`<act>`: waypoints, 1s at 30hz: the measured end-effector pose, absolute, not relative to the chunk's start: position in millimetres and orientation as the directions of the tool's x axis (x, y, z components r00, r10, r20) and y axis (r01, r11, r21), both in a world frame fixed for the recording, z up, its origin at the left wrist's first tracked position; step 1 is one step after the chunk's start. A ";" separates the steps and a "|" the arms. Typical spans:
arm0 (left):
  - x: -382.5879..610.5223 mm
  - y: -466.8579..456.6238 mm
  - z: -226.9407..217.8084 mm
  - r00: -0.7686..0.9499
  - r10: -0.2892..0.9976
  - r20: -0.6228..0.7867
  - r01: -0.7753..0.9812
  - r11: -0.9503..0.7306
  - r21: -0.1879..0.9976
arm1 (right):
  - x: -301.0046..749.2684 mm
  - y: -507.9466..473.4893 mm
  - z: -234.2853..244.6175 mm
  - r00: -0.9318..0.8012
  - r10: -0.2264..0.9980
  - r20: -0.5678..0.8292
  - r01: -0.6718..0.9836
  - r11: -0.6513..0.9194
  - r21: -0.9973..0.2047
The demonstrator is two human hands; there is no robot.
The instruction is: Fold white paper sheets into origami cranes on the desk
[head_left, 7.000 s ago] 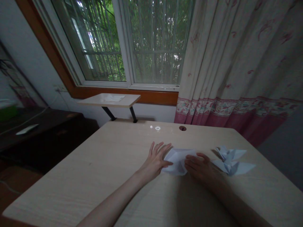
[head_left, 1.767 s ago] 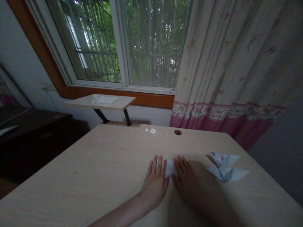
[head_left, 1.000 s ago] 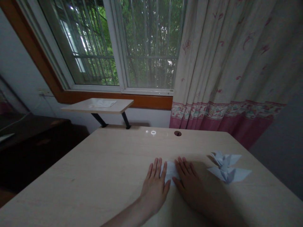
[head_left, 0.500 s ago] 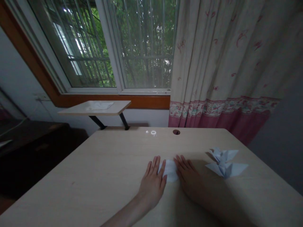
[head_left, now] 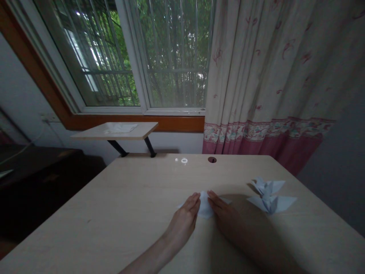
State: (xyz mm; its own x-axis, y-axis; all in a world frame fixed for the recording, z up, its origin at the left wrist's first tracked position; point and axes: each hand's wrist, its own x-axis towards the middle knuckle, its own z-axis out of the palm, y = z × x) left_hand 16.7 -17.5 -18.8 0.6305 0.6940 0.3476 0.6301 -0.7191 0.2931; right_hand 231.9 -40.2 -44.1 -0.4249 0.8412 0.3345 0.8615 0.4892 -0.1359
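A folded sheet of white paper (head_left: 205, 207) lies on the desk between my hands, its pointed corners showing past my fingers on both sides. Over the paper's left part rests my left hand (head_left: 186, 217), fingers stretched out, close together and tilted inward. My right hand (head_left: 225, 213) touches the right part the same way, fingers straight and side by side. Both hands are open, and parts of the paper are hidden under them. To the right stand two folded paper cranes (head_left: 272, 203), one close behind the other.
The pale wooden desk (head_left: 128, 205) has a round cable hole (head_left: 212, 160) near its back edge. A small raised shelf (head_left: 145, 131) at the back left carries white paper (head_left: 122, 128). Behind are a barred window and a patterned curtain (head_left: 242, 76).
My left hand's spread fingers have come together and tilted inward. My right hand's fingers have also drawn closer together, and paper corners now show outside both hands.
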 end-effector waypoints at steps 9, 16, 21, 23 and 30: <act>12.9 -16.8 -2.2 0.646 0.697 0.312 0.573 -0.713 0.405 | 231.1 -45.9 -6.8 -0.444 0.868 0.220 0.838 0.490 -0.242; 12.6 -23.8 11.9 0.593 0.755 0.280 0.571 -0.639 0.515 | 235.9 -47.4 12.5 -0.478 0.855 0.203 0.791 0.519 -0.323; 13.7 -25.8 10.9 0.596 0.760 0.258 0.611 -0.638 0.469 | 231.3 -50.7 17.2 -0.456 0.871 0.184 0.809 0.492 -0.322; 14.2 -25.6 10.5 0.590 0.769 0.248 0.618 -0.627 0.474 | 230.0 -50.7 16.6 -0.443 0.875 0.198 0.814 0.485 -0.321; 16.3 -23.9 11.2 0.593 0.764 0.255 0.625 -0.636 0.453 | 222.8 -53.0 31.7 -0.411 0.887 0.209 0.842 0.457 -0.286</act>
State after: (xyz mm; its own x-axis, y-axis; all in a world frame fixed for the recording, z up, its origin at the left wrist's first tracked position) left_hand 16.3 -23.9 11.2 0.5928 0.7641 0.2546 0.6252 -0.6358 0.4525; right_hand 222.8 -53.0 31.7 -0.4112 0.8874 0.2086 0.8419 0.4574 -0.2864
